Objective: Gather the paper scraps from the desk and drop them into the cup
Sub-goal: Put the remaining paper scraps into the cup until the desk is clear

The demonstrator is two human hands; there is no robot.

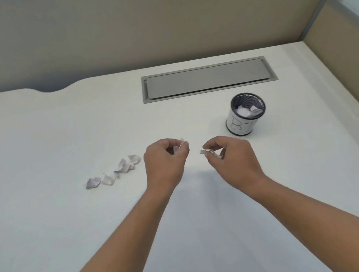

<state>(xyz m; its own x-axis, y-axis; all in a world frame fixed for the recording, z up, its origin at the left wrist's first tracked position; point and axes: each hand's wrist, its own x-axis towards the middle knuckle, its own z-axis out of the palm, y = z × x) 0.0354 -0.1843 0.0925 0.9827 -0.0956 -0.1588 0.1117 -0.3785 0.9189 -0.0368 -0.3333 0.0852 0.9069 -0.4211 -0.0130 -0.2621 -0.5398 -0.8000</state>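
Crumpled white paper scraps (120,169) lie in a loose row on the desk (41,132), well left of the mesh cup (246,114), which already holds some. The left hand (165,159) and right hand (231,154) each pinch a scrap. Light paper drifts, so release is best made directly above the rim.

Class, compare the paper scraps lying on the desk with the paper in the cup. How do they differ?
The scraps on the desk lie in a loose row; the paper in the cup is bunched together. The scraps on the desk lie in the open; the paper in the cup is ringed by the mesh cup. Both are white and crumpled.
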